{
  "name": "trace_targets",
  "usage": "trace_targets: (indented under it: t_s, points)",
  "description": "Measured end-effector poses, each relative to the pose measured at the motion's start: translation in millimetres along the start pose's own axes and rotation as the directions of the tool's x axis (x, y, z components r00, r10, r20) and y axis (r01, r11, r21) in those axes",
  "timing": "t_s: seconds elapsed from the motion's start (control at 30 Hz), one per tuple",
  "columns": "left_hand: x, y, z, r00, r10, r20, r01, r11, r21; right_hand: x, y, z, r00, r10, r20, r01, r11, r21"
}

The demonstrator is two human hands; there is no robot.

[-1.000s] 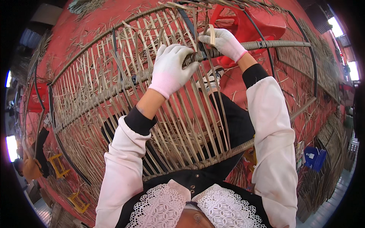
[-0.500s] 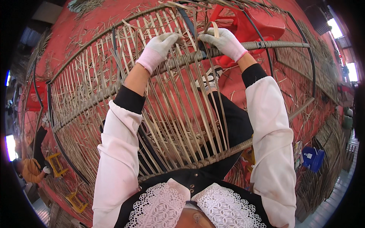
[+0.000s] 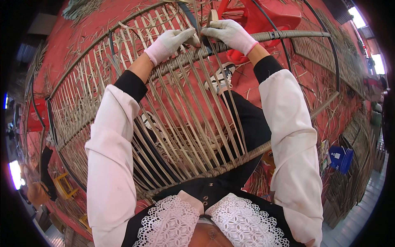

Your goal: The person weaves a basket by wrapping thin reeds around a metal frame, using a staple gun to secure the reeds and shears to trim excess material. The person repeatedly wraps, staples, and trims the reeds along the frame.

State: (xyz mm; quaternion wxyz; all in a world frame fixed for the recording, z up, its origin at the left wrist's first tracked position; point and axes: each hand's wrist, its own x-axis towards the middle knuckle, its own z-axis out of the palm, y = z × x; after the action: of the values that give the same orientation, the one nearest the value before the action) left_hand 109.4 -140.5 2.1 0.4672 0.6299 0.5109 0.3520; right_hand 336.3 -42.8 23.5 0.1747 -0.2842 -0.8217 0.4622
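Across my lap lies a metal frame strung with long, tan plant-fibre strips (image 3: 193,119). Its middle bar (image 3: 181,62) is wrapped in greyish-brown strip. Both my hands wear whitish gloves with pink cuffs. Just above the bar my left hand (image 3: 170,44) is closed, thumb and fingers pinching at a fibre strip beside a dark upright rod. Close on its right, my right hand (image 3: 232,35) pinches a pale fibre strip (image 3: 213,16), which rises in a curve over the fingers. The fingertips nearly meet; the strip ends between them are partly hidden.
A red plastic stool (image 3: 275,18) stands beyond the frame. Loose fibre scraps litter the red floor (image 3: 88,31). Blue containers (image 3: 340,159) and fibre bundles (image 3: 349,181) sit at the right. At the left, a person in orange (image 3: 38,192) is beside a yellow stool (image 3: 66,186).
Both hands have shifted slightly up and left in the picture, as has much of the scene. The left fingers now reach closer to the right fingertips at the bar.
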Motion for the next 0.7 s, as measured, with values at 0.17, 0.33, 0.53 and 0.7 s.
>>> trace_targets:
  t_s: [0.17, 0.33, 0.53, 0.7]
  points:
    - [11.6, 4.7, 3.5, 1.0, -0.002, -0.002, 0.003, 0.999, 0.045, 2.9, 3.8, 1.8, 1.0, 0.014, -0.01, -0.013, 0.997, 0.077]
    - [18.2, -5.8, 1.1, 0.999, 0.003, 0.044, -0.006, 0.998, 0.063, 5.7, 3.2, 0.9, 0.999, 0.033, -0.015, -0.034, 0.994, -0.101]
    - [16.2, -13.2, -1.0, 0.982, 0.163, 0.094, -0.182, 0.948, 0.261, 0.5, -1.7, 0.9, 1.0, -0.016, -0.002, 0.016, 0.995, -0.103]
    - [18.1, -12.5, 9.9, 0.992, 0.127, 0.012, -0.127, 0.979, 0.162, 5.9, 6.0, 4.5, 0.991, -0.115, -0.071, 0.084, 0.936, -0.341]
